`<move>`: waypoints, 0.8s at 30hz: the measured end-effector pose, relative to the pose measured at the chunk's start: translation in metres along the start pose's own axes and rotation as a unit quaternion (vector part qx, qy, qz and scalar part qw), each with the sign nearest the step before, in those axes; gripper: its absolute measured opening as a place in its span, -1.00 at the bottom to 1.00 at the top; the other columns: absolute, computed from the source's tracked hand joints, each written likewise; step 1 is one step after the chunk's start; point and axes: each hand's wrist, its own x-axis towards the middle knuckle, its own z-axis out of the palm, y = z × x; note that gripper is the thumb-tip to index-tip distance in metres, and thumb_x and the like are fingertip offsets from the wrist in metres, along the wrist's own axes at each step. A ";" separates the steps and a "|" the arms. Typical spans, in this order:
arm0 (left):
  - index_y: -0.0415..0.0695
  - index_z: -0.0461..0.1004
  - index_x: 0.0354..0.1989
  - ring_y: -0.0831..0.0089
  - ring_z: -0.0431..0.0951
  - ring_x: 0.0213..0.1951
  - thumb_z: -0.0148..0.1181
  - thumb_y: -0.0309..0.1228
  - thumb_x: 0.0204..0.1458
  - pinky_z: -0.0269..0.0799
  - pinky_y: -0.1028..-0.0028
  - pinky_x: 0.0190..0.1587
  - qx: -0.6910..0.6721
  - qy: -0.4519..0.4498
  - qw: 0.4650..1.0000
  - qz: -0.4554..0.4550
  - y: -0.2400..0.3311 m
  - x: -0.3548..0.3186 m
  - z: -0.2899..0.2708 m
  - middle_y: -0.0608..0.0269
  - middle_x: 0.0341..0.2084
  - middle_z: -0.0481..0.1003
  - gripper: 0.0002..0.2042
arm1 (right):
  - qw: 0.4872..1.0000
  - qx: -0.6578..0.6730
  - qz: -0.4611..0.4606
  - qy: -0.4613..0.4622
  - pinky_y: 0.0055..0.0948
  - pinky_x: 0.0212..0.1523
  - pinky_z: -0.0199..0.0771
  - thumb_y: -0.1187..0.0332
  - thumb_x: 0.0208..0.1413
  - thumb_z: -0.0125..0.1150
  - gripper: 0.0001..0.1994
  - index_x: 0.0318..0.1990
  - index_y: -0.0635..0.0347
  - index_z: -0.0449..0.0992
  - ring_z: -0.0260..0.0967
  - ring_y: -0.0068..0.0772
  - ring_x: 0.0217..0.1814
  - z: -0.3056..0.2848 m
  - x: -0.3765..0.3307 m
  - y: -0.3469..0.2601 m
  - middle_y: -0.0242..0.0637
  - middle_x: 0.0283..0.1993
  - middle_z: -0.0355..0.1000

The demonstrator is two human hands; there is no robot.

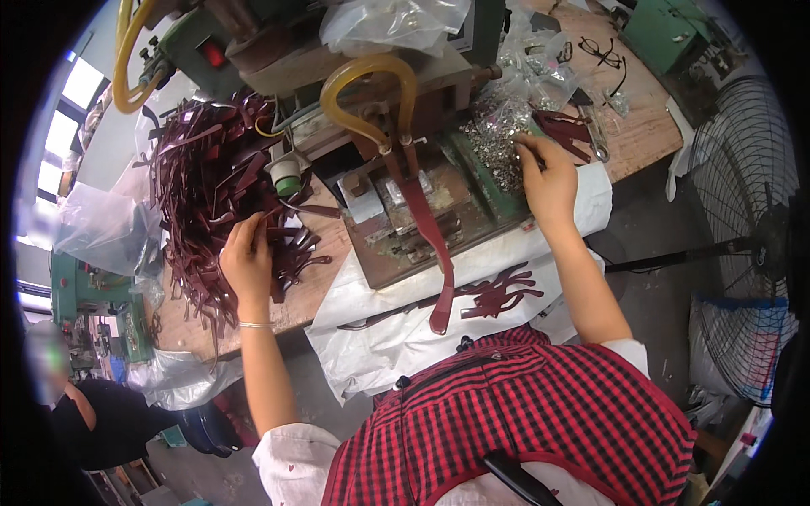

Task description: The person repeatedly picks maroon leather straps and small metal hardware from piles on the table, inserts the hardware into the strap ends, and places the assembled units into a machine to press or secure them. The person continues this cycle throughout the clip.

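A dark red eyeglass temple (434, 236) sits in the green bench machine (396, 253), its curved tip hanging over the front edge. My left hand (247, 263) is at the near right side of a large heap of dark red temples (211, 169), fingers bent together; what they grip, if anything, is hidden. Over a pile of tiny silvery metal parts (498, 156) at the machine's right, my right hand (550, 181) has thumb and fingers drawn into a pinch. Anything between those fingertips is too small to name. Neither hand touches the temple in the machine.
Looped yellow hoses (369, 66) rise above the machine. Several temples (502, 293) lie on white sheeting (371, 354) before me. Eyeglass frames (601, 52) and plastic bags (536, 63) are at the back right. A floor fan (742, 219) stands right; another person (110, 413) is at lower left.
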 end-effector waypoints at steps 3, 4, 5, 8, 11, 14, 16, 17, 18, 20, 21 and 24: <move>-0.29 0.59 -0.11 0.41 0.58 -0.35 0.19 -0.54 0.22 0.50 0.47 -0.22 -0.123 0.151 0.977 -0.089 0.017 -0.017 0.021 0.16 -0.29 0.62 -0.86 | 0.998 0.022 0.062 0.001 -0.35 -0.05 0.46 0.47 0.13 0.24 -0.86 -0.17 0.22 0.65 0.52 -0.21 -0.13 -0.022 -0.014 -0.011 -0.19 -0.16 0.60; -0.31 0.59 -0.10 0.51 0.57 -0.35 0.18 -0.52 0.26 0.50 0.53 -0.23 -0.198 0.190 0.948 -0.163 0.023 -0.023 0.025 0.19 -0.27 0.63 -0.85 | 0.995 0.031 0.090 0.000 -0.36 -0.05 0.46 0.47 0.14 0.23 -0.86 -0.17 0.22 0.65 0.51 -0.22 -0.14 -0.030 -0.019 -0.014 -0.20 -0.16 0.59; -0.29 0.58 -0.06 0.81 0.41 -0.40 0.13 -0.48 0.31 0.22 0.74 -0.45 -0.260 0.182 0.927 -0.200 0.031 -0.027 0.023 0.42 -0.27 0.59 -0.83 | 0.992 0.056 0.108 -0.030 -0.45 -0.04 0.46 0.49 0.14 0.25 -0.86 -0.16 0.24 0.65 0.51 -0.36 -0.15 -0.037 -0.020 -0.023 -0.25 -0.16 0.59; -0.25 0.55 0.02 0.80 0.40 -0.48 0.04 -0.34 0.38 0.17 0.76 -0.52 -0.347 0.139 0.905 -0.205 0.055 -0.013 0.019 0.45 -0.35 0.55 -0.75 | 0.962 0.235 0.116 -0.079 -0.52 -0.04 0.47 0.49 0.13 0.29 -0.85 -0.14 0.25 0.65 0.50 -0.50 -0.16 -0.036 -0.014 -0.060 -0.29 -0.17 0.60; -0.24 0.52 0.06 0.73 0.49 -0.42 0.00 -0.29 0.40 0.37 0.73 -0.44 -0.328 0.089 0.925 -0.171 0.061 -0.001 0.025 0.35 -0.31 0.57 -0.70 | 0.953 0.263 0.067 -0.135 -0.47 -0.05 0.51 0.45 0.10 0.33 -0.85 -0.18 0.23 0.69 0.56 -0.46 -0.15 -0.021 0.005 -0.105 -0.26 -0.19 0.63; -0.27 0.57 -0.01 0.67 0.51 -0.38 0.04 -0.32 0.38 0.38 0.67 -0.33 -0.343 0.088 0.916 -0.190 0.060 -0.014 0.034 0.33 -0.26 0.60 -0.73 | 0.932 0.320 0.079 -0.154 -0.48 -0.07 0.51 0.47 0.08 0.33 -0.78 -0.10 0.27 0.63 0.56 -0.42 -0.17 0.018 -0.002 -0.112 -0.24 -0.24 0.62; -0.30 0.58 -0.09 0.63 0.52 -0.40 0.09 -0.35 0.36 0.40 0.64 -0.31 -0.343 0.129 0.892 -0.266 0.078 -0.028 0.027 0.23 -0.26 0.62 -0.75 | 0.912 0.379 0.090 -0.127 -0.52 -0.12 0.50 0.50 0.07 0.33 -0.72 -0.03 0.31 0.56 0.55 -0.45 -0.20 0.027 -0.006 -0.122 -0.24 -0.26 0.60; -0.32 0.57 -0.13 0.57 0.53 -0.44 0.10 -0.40 0.34 0.43 0.62 -0.34 -0.389 0.146 0.875 -0.250 0.087 -0.022 0.020 0.16 -0.27 0.61 -0.78 | 0.902 0.406 0.097 -0.114 -0.54 -0.14 0.50 0.52 0.06 0.33 -0.68 0.00 0.33 0.52 0.54 -0.47 -0.22 0.026 -0.007 -0.125 -0.25 -0.27 0.59; -0.35 0.56 -0.16 0.51 0.54 -0.48 0.11 -0.44 0.32 0.45 0.60 -0.38 -0.432 0.163 0.855 -0.235 0.098 -0.014 0.008 0.10 -0.28 0.60 -0.81 | 0.893 0.414 0.116 -0.132 -0.55 -0.16 0.49 0.53 0.06 0.33 -0.66 0.02 0.34 0.50 0.53 -0.49 -0.23 0.022 -0.008 -0.127 -0.26 -0.27 0.59; -0.40 0.53 -0.18 0.46 0.56 -0.49 0.12 -0.48 0.30 0.48 0.58 -0.40 -0.532 0.174 0.826 -0.063 0.133 0.014 -0.025 -0.01 -0.29 0.60 -0.82 | 0.872 0.436 0.145 -0.171 -0.58 -0.19 0.48 0.55 0.06 0.32 -0.61 0.07 0.36 0.44 0.51 -0.54 -0.25 0.016 0.000 -0.136 -0.27 -0.28 0.58; -0.41 0.53 -0.18 0.46 0.56 -0.48 0.12 -0.51 0.28 0.47 0.58 -0.39 -0.481 0.174 0.859 -0.017 0.143 0.027 -0.036 -0.04 -0.28 0.60 -0.83 | 0.853 0.452 0.176 -0.195 -0.54 -0.18 0.48 0.55 0.08 0.30 -0.60 0.10 0.35 0.41 0.48 -0.57 -0.25 0.013 0.001 -0.143 -0.29 -0.30 0.58; -0.43 0.54 -0.21 0.43 0.59 -0.41 0.11 -0.66 0.19 0.47 0.59 -0.34 -0.381 0.164 0.910 -0.004 0.165 0.063 -0.037 -0.07 -0.26 0.60 -0.89 | 0.854 0.460 0.179 -0.164 -0.51 -0.15 0.48 0.56 0.09 0.27 -0.61 0.10 0.37 0.40 0.48 -0.57 -0.23 0.018 -0.002 -0.148 -0.28 -0.30 0.58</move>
